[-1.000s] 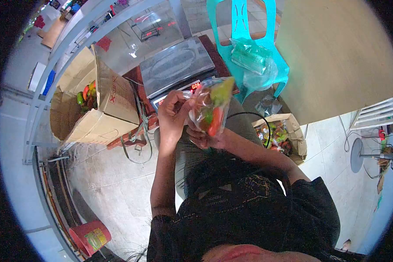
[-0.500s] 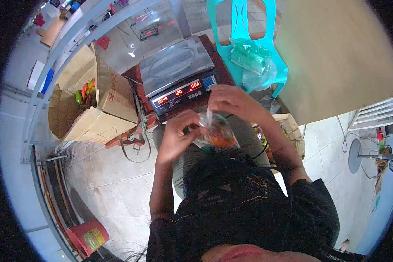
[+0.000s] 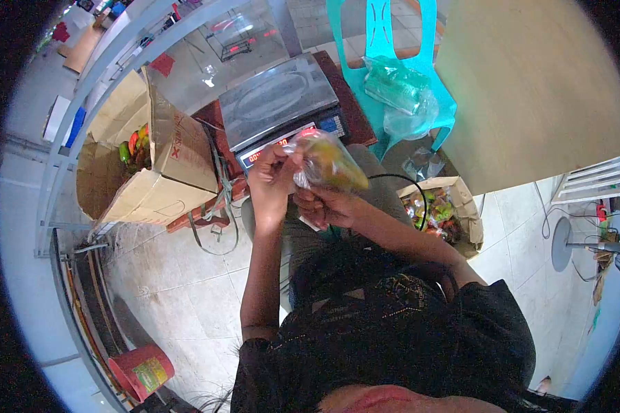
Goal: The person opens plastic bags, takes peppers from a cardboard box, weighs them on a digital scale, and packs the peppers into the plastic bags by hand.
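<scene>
A clear plastic bag point(image 3: 336, 165) with yellowish-green produce, looking like peppers, is held up over my lap in front of the scale. My left hand point(image 3: 272, 180) pinches the gathered neck of this bag. Just below the neck is my right hand point(image 3: 331, 206), its fingers curled closed against the bag's underside. A small pale piece point(image 3: 313, 222) shows under those fingers; what they grip is hidden. Behind the bag stands a digital scale point(image 3: 280, 96) with a bare metal plate, its red display partly covered by the bag and left hand.
To the left, an open cardboard box point(image 3: 179, 155) contains red and green peppers. Another box point(image 3: 467, 217) with bagged produce sits on the floor at right. A turquoise chair point(image 3: 427, 65) carries plastic bags point(image 3: 399, 93). A red bin point(image 3: 141, 372) lies lower left; a brown panel point(image 3: 537, 89) stands right.
The bag has swung up and to the right, towards the scale's front. My right hand has moved from above the bag's neck to below it. My left hand has risen slightly.
</scene>
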### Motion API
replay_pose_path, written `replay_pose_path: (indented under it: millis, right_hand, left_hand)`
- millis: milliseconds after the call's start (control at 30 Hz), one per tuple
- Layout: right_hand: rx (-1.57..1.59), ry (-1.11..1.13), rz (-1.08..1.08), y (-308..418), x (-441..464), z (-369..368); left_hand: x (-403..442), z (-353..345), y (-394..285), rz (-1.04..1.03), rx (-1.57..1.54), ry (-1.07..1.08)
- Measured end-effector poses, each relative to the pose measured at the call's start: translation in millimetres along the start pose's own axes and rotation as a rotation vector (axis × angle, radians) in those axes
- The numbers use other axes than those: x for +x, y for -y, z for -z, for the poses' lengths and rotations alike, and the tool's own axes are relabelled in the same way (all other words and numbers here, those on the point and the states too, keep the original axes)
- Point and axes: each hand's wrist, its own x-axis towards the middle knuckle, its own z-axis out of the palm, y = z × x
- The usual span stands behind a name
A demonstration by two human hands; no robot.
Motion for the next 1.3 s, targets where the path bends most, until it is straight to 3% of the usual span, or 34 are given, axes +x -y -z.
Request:
replay_pose_path:
  millis: [100, 133, 167, 200, 233, 267, 300, 333, 433, 567, 633, 667, 733, 800, 867, 1000, 1067, 1133, 1200, 1267, 1300]
  right_hand:
    - [-0.253, -0.385, -0.011, 17, -20, -25]
    - [-0.503, -0.493, 0.003, 29, -27, -36]
    - [-1.019, -0.518, 0.201, 39, -29, -44]
    - [-1.529, -0.519, 0.408, 50, -28, -51]
    - [-1.792, -0.462, 0.456, 63, -30, -58]
    - [-2.048, -0.416, 0.531, 76, -32, -64]
    - [-2.060, -0.338, 0.442, 94, -34, -69]
    - [-2.069, -0.258, 0.355, 108, -32, -73]
    - [-1.711, -0.104, 0.395, 128, -19, -75]
    - [-1.039, 0.052, 0.157, 124, -4, -56]
    - [-0.684, 0.013, 0.041, 104, 0, -19]
    - [-0.561, -0.177, 0.031, 84, -3, -6]
    - [-0.132, 0.047, 0.058, 66, -7, -34]
    - [0.070, 0.123, 0.037, 44, -7, -34]
    - [0.031, 0.060, -0.019, 18, -5, -5]
    - [-0.047, -0.350, 0.039, 15, -11, -19]
    - [-0.148, -0.550, -0.009, 27, -21, -30]
    - [-1.046, -0.634, 0.223, 45, -20, -52]
    - [-1.903, -0.578, 0.505, 62, -18, -52]
    - [-2.147, -0.375, 0.533, 85, -18, -68]
    - [-2.267, -0.265, 0.547, 97, -17, -78]
  left_hand:
    - [2, 6, 27, -0.030, -0.071, -0.066]
    - [1, 9, 39, -0.077, -0.087, -0.060]
    - [0, 12, 45, -0.121, -0.104, -0.054]
    - [-3, 13, 41, -0.161, 0.092, -0.037]
    - [-8, 12, 34, -0.109, 0.128, 0.036]
    - [-12, 11, 24, -0.059, 0.165, 0.109]
    - [-16, 8, 9, -0.013, 0.203, 0.182]
    - [-18, 4, -12, -0.155, 0.269, 0.252]
    - [-26, -6, -59, -0.289, 0.372, 0.350]
    - [-15, -12, -83, -0.422, 0.307, 0.375]
    - [-12, -17, -69, -0.247, 0.080, 0.278]
    - [-11, -17, -62, -0.146, -0.020, 0.234]
    - [-10, -17, -60, 0.003, -0.152, 0.171]
    - [-9, -10, -43, 0.102, -0.212, 0.114]
    - [-11, -10, -28, 0.129, -0.226, 0.006]
    - [1, -4, 26, -0.081, -0.069, -0.103]
    - [-6, 1, 38, -0.063, -0.013, -0.088]
    - [-11, 7, 45, -0.102, 0.120, -0.028]
    - [-18, 5, 36, -0.001, 0.073, 0.061]
    - [-21, 2, 12, 0.095, 0.088, 0.105]
    - [-22, 1, -2, 0.007, 0.163, 0.121]
